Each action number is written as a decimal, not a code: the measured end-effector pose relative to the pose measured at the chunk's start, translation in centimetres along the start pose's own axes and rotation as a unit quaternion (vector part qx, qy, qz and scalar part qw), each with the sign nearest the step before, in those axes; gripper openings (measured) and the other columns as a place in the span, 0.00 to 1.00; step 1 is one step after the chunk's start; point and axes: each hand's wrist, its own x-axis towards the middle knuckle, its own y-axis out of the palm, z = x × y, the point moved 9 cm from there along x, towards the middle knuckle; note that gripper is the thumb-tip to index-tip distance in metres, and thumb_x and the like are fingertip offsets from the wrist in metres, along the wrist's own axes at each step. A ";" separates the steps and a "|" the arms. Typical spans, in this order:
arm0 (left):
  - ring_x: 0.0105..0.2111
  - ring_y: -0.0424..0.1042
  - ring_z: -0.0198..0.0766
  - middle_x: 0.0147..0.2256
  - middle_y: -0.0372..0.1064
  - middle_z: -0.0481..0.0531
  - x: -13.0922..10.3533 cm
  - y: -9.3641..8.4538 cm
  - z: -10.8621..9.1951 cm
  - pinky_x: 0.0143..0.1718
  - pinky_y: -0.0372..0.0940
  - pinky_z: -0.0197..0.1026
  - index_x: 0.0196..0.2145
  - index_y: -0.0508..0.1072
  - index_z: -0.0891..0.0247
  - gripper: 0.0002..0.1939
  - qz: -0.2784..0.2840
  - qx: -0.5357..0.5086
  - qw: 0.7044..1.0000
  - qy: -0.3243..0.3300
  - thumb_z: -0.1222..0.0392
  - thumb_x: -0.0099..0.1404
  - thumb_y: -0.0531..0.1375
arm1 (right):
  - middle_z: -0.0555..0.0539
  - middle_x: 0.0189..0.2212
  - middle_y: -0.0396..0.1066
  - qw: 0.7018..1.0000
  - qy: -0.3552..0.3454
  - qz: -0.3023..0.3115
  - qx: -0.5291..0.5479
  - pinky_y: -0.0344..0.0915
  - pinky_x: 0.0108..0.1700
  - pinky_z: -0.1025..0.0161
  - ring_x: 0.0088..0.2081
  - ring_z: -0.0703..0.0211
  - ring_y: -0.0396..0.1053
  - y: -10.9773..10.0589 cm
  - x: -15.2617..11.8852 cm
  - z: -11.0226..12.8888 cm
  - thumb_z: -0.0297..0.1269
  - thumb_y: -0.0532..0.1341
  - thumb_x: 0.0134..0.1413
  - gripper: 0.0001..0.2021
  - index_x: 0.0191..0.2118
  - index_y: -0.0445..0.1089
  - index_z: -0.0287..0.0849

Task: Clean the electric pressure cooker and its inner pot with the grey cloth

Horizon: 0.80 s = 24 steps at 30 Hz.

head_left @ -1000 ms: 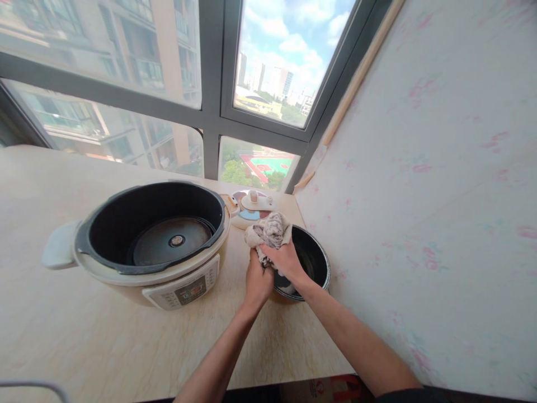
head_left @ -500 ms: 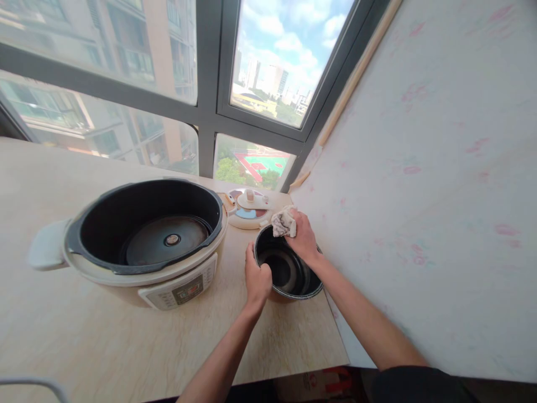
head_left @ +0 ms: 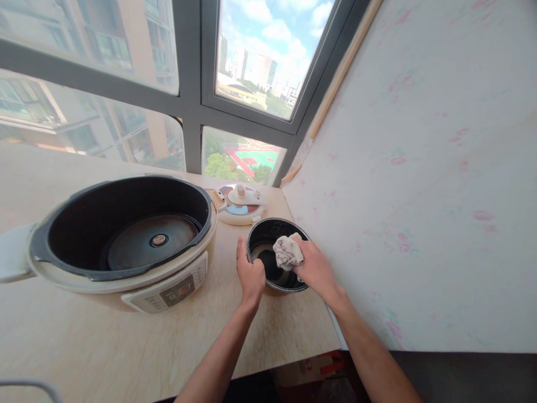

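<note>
A dark inner pot (head_left: 274, 225) stands upright on the marble-patterned counter, close to the wall. My left hand (head_left: 250, 274) grips its left rim, thumb on the near side and fingers around the outer wall. Over the pot's opening, my right hand (head_left: 314, 266) is closed on a crumpled whitish cloth (head_left: 287, 252). The cloth hides part of the pot's inside. To the left sits the cream electric pressure cooker base (head_left: 168, 291), its black cavity uncovered and its control panel facing me. Behind the pot lies a round lid (head_left: 241, 205) with a handle on top.
The counter (head_left: 201, 341) meets a flower-patterned wall (head_left: 419, 196) on the right. Grey-framed windows (head_left: 191, 112) rise behind it. A grey cable (head_left: 31, 382) curves at the lower left. Below the front edge, a bag with red parts (head_left: 308, 366) shows.
My right hand has brought the cloth from the pot's far rim down toward me, over its opening. The left hand keeps its grip. The view has shifted slightly right.
</note>
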 end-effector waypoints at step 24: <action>0.67 0.60 0.45 0.65 0.64 0.53 -0.3 -0.2 -0.3 0.68 0.54 0.49 0.69 0.59 0.63 0.41 0.001 0.038 0.999 0.020 0.70 0.57 0.52 | 0.43 0.44 0.76 0.946 -0.189 0.250 0.085 0.68 0.44 0.63 0.41 0.52 0.74 8.6 5.5 8.9 0.25 0.64 0.44 0.16 0.42 0.73 0.41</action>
